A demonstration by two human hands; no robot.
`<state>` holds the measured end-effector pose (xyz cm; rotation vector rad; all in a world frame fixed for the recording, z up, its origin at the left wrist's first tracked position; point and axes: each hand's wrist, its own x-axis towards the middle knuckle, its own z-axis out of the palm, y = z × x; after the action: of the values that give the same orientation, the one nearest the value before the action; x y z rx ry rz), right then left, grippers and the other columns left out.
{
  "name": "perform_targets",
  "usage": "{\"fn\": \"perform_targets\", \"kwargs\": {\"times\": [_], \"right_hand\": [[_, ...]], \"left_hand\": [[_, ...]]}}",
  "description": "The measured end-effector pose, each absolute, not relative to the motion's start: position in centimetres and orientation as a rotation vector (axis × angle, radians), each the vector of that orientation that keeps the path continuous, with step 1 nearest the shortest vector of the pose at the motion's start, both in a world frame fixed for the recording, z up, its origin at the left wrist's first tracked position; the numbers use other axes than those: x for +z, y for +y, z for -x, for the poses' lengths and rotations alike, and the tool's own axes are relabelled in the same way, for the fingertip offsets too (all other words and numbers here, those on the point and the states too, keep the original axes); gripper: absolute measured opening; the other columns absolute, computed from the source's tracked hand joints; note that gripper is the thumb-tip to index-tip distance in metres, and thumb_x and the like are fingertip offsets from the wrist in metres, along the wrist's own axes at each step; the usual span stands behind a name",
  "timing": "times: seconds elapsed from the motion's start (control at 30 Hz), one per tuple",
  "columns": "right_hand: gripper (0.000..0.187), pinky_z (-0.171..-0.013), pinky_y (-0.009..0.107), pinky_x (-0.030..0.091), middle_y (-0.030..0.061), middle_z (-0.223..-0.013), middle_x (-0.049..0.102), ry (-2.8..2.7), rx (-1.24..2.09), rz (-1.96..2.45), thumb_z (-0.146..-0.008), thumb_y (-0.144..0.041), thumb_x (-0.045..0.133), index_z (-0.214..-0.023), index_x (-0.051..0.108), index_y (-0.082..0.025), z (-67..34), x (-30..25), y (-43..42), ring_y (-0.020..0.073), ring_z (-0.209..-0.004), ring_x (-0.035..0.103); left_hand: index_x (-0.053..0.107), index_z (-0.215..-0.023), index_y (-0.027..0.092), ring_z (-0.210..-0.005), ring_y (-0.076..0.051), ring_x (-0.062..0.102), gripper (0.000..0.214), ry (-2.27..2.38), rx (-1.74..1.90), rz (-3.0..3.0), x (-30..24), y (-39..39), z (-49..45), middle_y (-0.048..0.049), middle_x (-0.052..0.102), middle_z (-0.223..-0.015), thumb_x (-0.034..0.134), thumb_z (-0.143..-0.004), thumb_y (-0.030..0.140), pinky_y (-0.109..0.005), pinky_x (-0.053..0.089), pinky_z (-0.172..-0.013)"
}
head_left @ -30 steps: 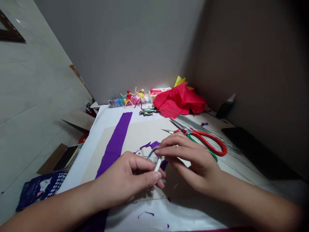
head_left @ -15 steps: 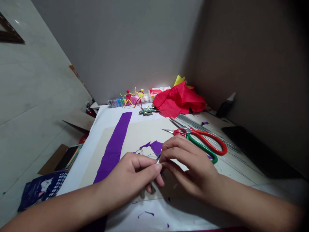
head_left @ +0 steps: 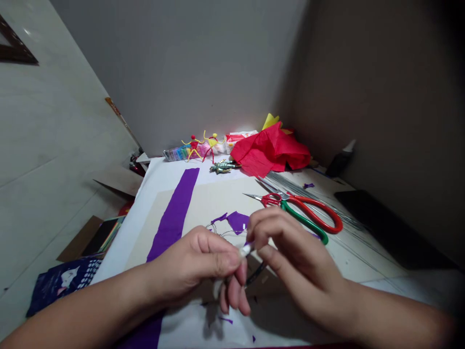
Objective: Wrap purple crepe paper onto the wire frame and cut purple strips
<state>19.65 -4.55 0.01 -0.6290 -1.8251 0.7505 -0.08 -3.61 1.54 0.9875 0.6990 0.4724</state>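
My left hand (head_left: pixel 207 264) is closed, thumb against forefinger, on a small white piece (head_left: pixel 245 250) whose exact kind I cannot make out. Close beside it, my right hand (head_left: pixel 294 257) has its fingertips together at the far end of that piece, where a bit of purple shows; what they hold is mostly hidden. A dark thin strip (head_left: pixel 257 274) shows below, between the hands. Behind the fingers lie a purple paper scrap (head_left: pixel 238 222) and a loop of twisted wire (head_left: pixel 214 230).
A long purple paper strip (head_left: pixel 174 213) lies left on a beige board (head_left: pixel 145 242). Red-handled small scissors (head_left: pixel 271 198) and larger red-and-green scissors (head_left: pixel 308 213) lie right, by thin wires (head_left: pixel 290 184). Behind stand two wire figures (head_left: pixel 194 145) and red crumpled paper (head_left: pixel 272 150).
Both hands have shifted slightly; the right fingers have drawn a little right, away from the left fingertips. More of the white piece now shows, and the dark strip has come into sight.
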Motion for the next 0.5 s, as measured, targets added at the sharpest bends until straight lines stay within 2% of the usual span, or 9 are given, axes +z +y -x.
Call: {"fn": "perform_targets", "kwargs": {"times": [0.07, 0.13, 0.2, 0.27, 0.33, 0.4, 0.5], "right_hand": [[0.014, -0.080, 0.033, 0.046, 0.0057, -0.090, 0.050, -1.651, 0.775, 0.684, -0.089, -0.011, 0.039, -0.086, 0.047, -0.022, -20.0, -0.1, -3.9, 0.0173, -0.088, 0.052], [0.012, -0.090, 0.037, 0.043, 0.0071, -0.103, 0.051, -1.592, 0.824, 0.710, -0.090, -0.013, 0.042, -0.093, 0.044, -0.024, -20.2, -0.5, -3.2, 0.0193, -0.101, 0.050], [0.023, -0.096, 0.039, 0.040, 0.0078, -0.115, 0.049, -1.690, 0.892, 0.723, -0.086, -0.011, 0.048, -0.102, 0.040, -0.025, -20.1, -1.1, -2.7, 0.0206, -0.111, 0.048], [0.030, -0.088, 0.036, 0.045, 0.0070, -0.108, 0.053, -1.780, 0.941, 0.707, -0.084, -0.009, 0.049, -0.106, 0.036, -0.025, -19.9, -1.7, -2.3, 0.0192, -0.103, 0.053], [0.027, -0.072, 0.030, 0.049, 0.0037, -0.092, 0.057, -1.786, 0.955, 0.720, -0.086, -0.010, 0.045, -0.105, 0.033, -0.025, -20.0, -1.9, -1.9, 0.0160, -0.084, 0.059], [0.023, -0.063, 0.026, 0.047, 0.0017, -0.085, 0.059, -1.790, 0.938, 0.831, -0.088, -0.012, 0.042, -0.103, 0.032, -0.025, -20.6, -1.8, -1.2, 0.0144, -0.073, 0.059], [0.022, -0.068, 0.028, 0.046, 0.0012, -0.083, 0.064, -1.978, 0.872, 1.115, -0.087, -0.012, 0.042, -0.103, 0.034, -0.025, -22.2, -1.6, 0.6, 0.0162, -0.077, 0.061]], "left_hand": [[0.067, -0.066, 0.010, -0.049, -0.015, 0.060, 0.028, 0.730, 0.583, -1.003, 1.4, -2.7, 0.4, -0.0080, 0.067, -0.054, 0.064, -0.076, 0.035, -0.021, 0.043, -0.045], [0.068, -0.066, 0.011, -0.054, -0.016, 0.062, 0.024, 0.755, 0.659, -1.060, 1.1, -1.9, 0.6, -0.0065, 0.067, -0.054, 0.065, -0.075, 0.033, -0.021, 0.044, -0.047], [0.069, -0.072, 0.012, -0.058, -0.016, 0.063, 0.024, 0.735, 0.620, -1.128, 0.9, -1.3, 0.6, -0.0076, 0.070, -0.063, 0.064, -0.077, 0.035, -0.022, 0.047, -0.054], [0.071, -0.080, 0.013, -0.063, -0.015, 0.063, 0.024, 0.730, 0.527, -1.213, 0.9, -1.0, 0.4, -0.0086, 0.072, -0.075, 0.061, -0.080, 0.034, -0.024, 0.049, -0.061], [0.071, -0.088, 0.014, -0.071, -0.016, 0.064, 0.022, 0.786, 0.489, -1.328, 1.1, -0.9, 0.2, -0.0082, 0.073, -0.087, 0.058, -0.082, 0.031, -0.026, 0.049, -0.069], [0.070, -0.095, 0.016, -0.083, -0.018, 0.064, 0.023, 0.935, 0.563, -1.482, 1.3, -0.5, 0.3, -0.0066, 0.072, -0.094, 0.058, -0.082, 0.031, -0.028, 0.048, -0.078], [0.071, -0.092, 0.016, -0.089, -0.022, 0.063, 0.025, 1.291, 0.711, -1.787, 0.9, 0.8, 1.1, -0.0071, 0.071, -0.095, 0.057, -0.080, 0.033, -0.031, 0.047, -0.080]]}}
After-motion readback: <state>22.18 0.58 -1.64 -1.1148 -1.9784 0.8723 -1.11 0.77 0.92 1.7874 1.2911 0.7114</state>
